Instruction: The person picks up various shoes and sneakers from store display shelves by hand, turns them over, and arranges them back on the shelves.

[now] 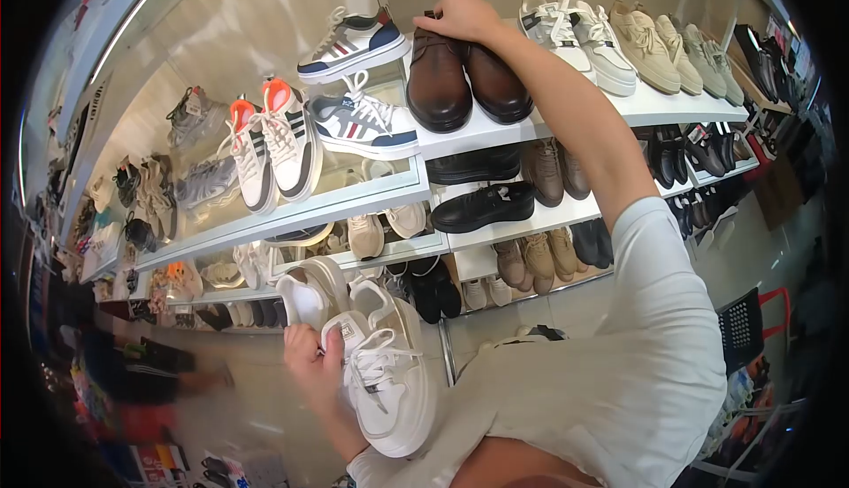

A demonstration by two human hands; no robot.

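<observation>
My left hand [314, 357] is closed on a pair of white sneakers [389, 391], the thumb lying over the tongue of the nearer one. They are held in front of the lower shelves, well off the floor. Up on the white shelf, a pair of dark brown leather shoes [439, 85] stands with toes toward me. The fingers of my right hand [462, 19] curl over the heel end of the left brown shoe; the fingertips are partly hidden. Beside them on the left are white and blue sneakers [367, 125], one higher than the other.
White lace-up sneakers [606, 50] and beige shoes [650, 50] stand right of my forearm. White sneakers with orange linings [287, 147] sit on the glass-fronted shelf [354, 198]. Black shoes [485, 207] fill a lower shelf. A blurred person [133, 368] is at lower left.
</observation>
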